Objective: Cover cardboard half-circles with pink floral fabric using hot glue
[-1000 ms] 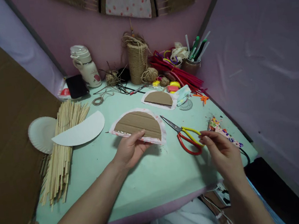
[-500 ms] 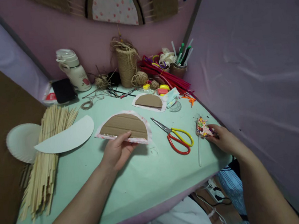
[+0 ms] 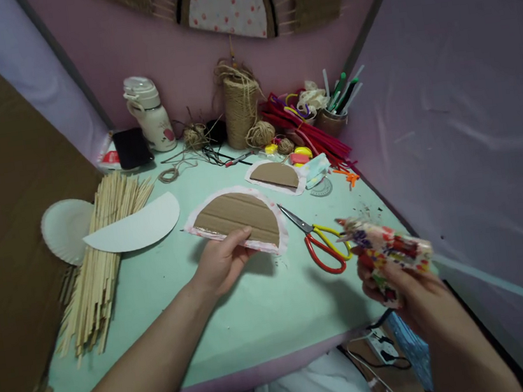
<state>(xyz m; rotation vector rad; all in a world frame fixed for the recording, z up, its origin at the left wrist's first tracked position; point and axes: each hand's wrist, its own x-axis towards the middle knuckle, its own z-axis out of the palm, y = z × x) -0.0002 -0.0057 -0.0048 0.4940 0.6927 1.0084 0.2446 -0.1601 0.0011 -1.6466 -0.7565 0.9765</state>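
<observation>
My left hand [image 3: 222,264] grips the near straight edge of a cardboard half-circle [image 3: 238,217] that is backed with pink-white fabric and rests on the mint green table [image 3: 257,306]. My right hand [image 3: 401,287] is raised above the table's right corner, closed around a colourful patterned tool [image 3: 386,245] that looks like a glue gun; a clear stick [image 3: 494,281] trails from its back end to the right. Red-and-yellow scissors [image 3: 321,241] lie between my two hands.
A smaller fabric-backed cardboard half-circle [image 3: 277,175] lies farther back. On the left are a white paper half-circle [image 3: 135,228], a bundle of wooden sticks [image 3: 101,262] and a paper plate [image 3: 61,227]. Twine spools, pipe cleaners, a pen cup and a bottle [image 3: 150,114] line the back wall.
My right hand went from near the scissors to the patterned tool at the table's right edge, took hold of it and lifted it. My left hand has kept its grip on the cardboard.
</observation>
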